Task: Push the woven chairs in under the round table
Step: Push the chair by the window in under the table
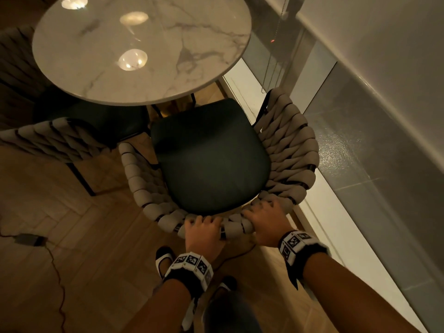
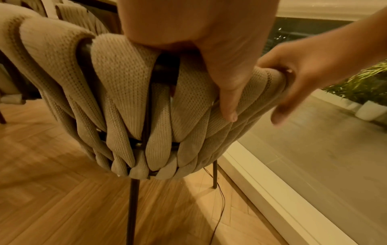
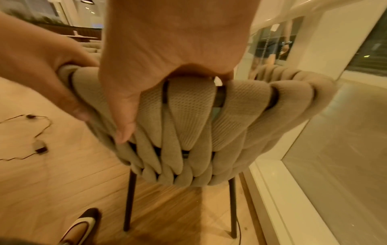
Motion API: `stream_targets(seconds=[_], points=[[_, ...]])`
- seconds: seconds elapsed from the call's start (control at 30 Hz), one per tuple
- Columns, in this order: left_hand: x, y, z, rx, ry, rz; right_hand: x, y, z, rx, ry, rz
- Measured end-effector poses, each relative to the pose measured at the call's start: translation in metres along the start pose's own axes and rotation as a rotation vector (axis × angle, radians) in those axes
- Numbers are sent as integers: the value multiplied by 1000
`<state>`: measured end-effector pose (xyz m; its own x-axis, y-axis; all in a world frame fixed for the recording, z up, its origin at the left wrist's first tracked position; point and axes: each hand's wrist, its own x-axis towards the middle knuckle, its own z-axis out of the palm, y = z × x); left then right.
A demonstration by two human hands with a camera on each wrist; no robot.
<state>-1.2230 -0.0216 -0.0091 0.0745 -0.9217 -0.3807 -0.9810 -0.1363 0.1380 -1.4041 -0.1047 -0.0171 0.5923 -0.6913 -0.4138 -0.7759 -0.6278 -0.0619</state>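
A woven beige chair with a dark green seat cushion stands before me, its front edge near the round marble table. Both hands grip the top rim of its curved back. My left hand wraps the rim left of centre, thumb down the outside of the weave. My right hand holds the rim just to the right, thumb pressed on the woven bands. A second woven chair sits at the left, partly under the table.
A glass wall with a white sill runs close along the chair's right side. A cable and adapter lie on the wooden floor at the left. My shoes stand just behind the chair. A cord trails under the chair's legs.
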Motion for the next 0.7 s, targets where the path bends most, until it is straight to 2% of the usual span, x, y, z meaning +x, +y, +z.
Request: stream_targets(seconds=[0.17,0.33,0.5,0.7], points=[[-1,-28,1,30,-3,-14,15,-6,3,-1,-29,-22],[12,-32,1,109,-19,33,24,2,6,-19,-6,13],[20,-35,-6,92,2,12,35,0,-2,-31,6,41],[17,-49,-7,80,-30,-32,34,-13,-10,16,55,-39]])
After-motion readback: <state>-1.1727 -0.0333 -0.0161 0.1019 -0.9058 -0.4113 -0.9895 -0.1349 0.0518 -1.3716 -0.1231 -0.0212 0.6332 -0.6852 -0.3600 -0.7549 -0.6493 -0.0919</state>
